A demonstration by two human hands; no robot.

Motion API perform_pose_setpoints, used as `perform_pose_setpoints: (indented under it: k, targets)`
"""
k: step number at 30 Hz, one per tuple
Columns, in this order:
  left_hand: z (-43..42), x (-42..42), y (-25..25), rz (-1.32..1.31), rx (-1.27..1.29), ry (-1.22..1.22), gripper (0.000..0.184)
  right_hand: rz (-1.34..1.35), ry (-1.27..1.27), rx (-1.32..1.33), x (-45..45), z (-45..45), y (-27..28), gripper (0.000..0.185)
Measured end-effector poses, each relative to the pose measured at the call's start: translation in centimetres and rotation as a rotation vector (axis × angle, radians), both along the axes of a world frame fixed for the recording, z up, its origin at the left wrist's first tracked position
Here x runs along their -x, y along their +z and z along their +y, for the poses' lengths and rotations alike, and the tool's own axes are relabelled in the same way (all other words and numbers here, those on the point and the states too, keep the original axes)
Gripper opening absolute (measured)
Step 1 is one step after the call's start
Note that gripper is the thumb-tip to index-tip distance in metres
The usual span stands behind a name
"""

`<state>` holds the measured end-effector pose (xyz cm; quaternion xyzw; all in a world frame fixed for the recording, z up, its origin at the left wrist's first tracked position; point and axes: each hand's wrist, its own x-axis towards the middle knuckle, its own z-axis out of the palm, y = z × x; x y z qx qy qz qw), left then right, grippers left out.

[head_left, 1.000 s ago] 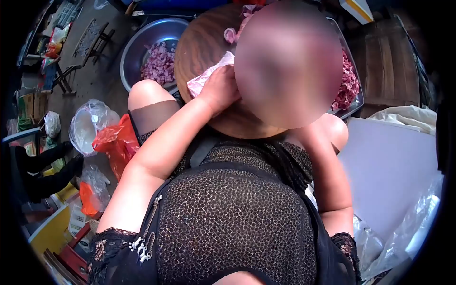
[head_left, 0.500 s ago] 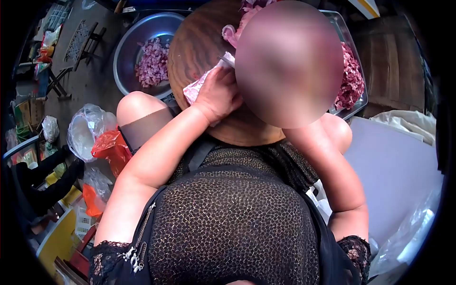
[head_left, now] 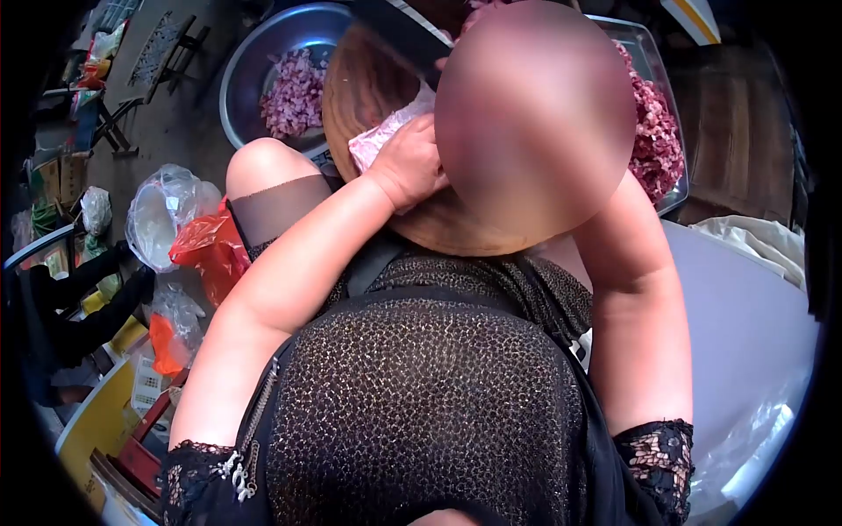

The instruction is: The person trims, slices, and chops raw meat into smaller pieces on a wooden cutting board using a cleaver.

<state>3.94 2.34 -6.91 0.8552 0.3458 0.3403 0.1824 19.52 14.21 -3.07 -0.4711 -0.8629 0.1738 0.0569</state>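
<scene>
A pale pink slab of meat (head_left: 373, 145) lies on a round wooden chopping board (head_left: 358, 74) across my knees. My left hand (head_left: 410, 162) is closed on the slab, its fingers curled over the right part and partly hidden by the blur. Above the board a dark, broad-bladed cleaver (head_left: 405, 39) is raised, with the blade tilted up to the left. Only a bit of my right hand (head_left: 443, 64) shows at the handle end of the cleaver; a large blurred oval covers the rest. More pink meat (head_left: 478, 13) lies at the board's far side.
Left of the board, a metal basin (head_left: 241, 101) contains diced meat (head_left: 294, 92). On the right, a metal tray (head_left: 682, 188) holds chopped, redder meat (head_left: 658, 140). A red plastic bag (head_left: 210, 250) and a clear bag (head_left: 167, 206) are by my left knee. A grey panel (head_left: 737, 307) stands at right.
The cleaver has risen from the slab into the air above the board, and my right forearm has lifted with it. My left hand stays on the meat. The view has shifted slightly.
</scene>
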Motion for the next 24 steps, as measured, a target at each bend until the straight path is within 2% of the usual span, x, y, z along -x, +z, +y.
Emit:
perform_pose_setpoints:
  k: [2,5,8,12,13,15,20,22,24]
  targets:
    - [0.0,0.1,0.3,0.011,0.025,-0.027,0.041,0.172,-0.342,-0.091,-1.2,-1.8,1.8,0.030]
    - [-0.2,0.2,0.3,0.041,0.014,-0.017,0.041,0.112,-0.294,-0.145,-4.3,-6.8,4.7,0.028]
    - [-0.5,0.2,0.4,0.109,0.001,0.015,0.039,0.075,-0.346,0.041,-7.0,-14.0,6.5,0.022]
    - [0.0,0.1,0.6,0.102,0.081,-0.029,0.039,-0.044,-0.394,0.067,-8.9,-19.2,7.4,0.020]
    - [0.0,0.0,0.6,0.091,0.037,-0.019,0.040,-0.047,-0.407,0.073,-9.2,-19.6,7.1,0.020]
    - [0.0,-0.2,0.5,0.094,0.014,0.008,0.038,-0.227,-0.396,0.200,-9.6,-20.0,6.2,0.024]
    - [0.4,-0.2,0.4,0.066,0.051,-0.001,0.035,-0.168,-0.372,0.284,-8.1,-16.2,5.3,0.022]
    - [0.4,-0.4,0.3,0.078,0.016,0.006,0.034,-0.095,-0.232,0.162,-6.8,-13.4,3.9,0.021]
    - [0.6,-0.9,0.0,0.043,0.022,0.014,0.037,-0.073,-0.195,0.090,-4.6,-10.5,2.6,0.023]
